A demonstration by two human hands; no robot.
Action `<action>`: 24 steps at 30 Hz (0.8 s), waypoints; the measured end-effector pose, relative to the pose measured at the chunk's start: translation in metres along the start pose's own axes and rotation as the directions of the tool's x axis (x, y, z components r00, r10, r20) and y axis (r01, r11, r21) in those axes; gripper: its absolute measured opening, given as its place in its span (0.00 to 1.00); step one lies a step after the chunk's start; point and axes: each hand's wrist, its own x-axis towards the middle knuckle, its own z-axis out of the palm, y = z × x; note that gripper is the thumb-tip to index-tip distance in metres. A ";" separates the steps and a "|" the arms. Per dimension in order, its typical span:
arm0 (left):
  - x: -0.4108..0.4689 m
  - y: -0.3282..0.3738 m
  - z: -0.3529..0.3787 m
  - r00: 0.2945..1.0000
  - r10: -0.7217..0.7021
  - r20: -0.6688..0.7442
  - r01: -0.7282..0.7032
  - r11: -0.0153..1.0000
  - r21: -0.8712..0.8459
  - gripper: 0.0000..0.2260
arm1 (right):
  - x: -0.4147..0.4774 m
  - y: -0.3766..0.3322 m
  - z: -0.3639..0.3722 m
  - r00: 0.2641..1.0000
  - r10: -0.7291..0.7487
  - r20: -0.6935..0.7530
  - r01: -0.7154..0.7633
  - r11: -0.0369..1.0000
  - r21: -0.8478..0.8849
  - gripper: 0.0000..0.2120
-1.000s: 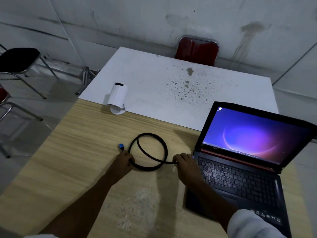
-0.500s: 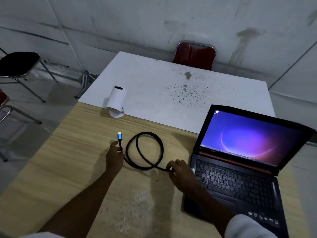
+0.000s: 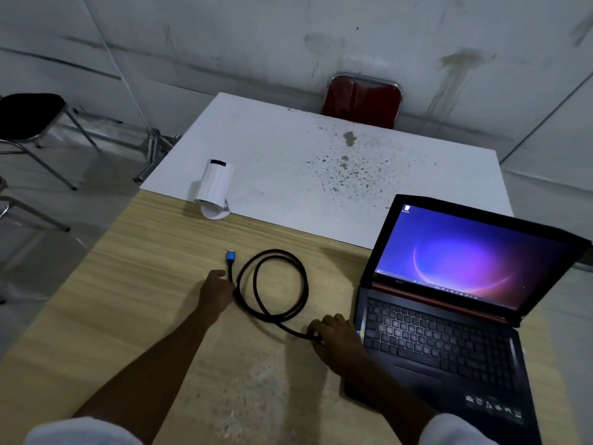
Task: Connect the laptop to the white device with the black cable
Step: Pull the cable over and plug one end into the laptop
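Right now the left hand (image 3: 216, 292) is down on the pale wood-grain tabletop (image 3: 128, 300), fingers curled around the black braided cable (image 3: 272, 284) just behind its blue metal plug (image 3: 230, 257), which points away from the person and lies free on the wood. That cable loops round in a loose coil between both hands. Over on the other side, the right hand (image 3: 337, 340) is closed on the cable's far end, pressed right up against the left edge of the open black laptop (image 3: 449, 332), a sliver of blue showing at the fingers; whether that plug is seated in a port, I cannot tell. And the white cylindrical device (image 3: 214, 184) stands tilted on its round base at the seam where the wood meets the white speckled tabletop (image 3: 321, 155), well apart from the plug. Red-backed metal chair (image 3: 362, 101) beyond.
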 end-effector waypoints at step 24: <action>-0.057 -0.015 0.053 0.452 0.270 0.850 -0.874 0.324 0.362 0.06 | 0.000 0.025 -0.015 0.991 0.112 -0.080 -0.123 0.981 -0.147 0.12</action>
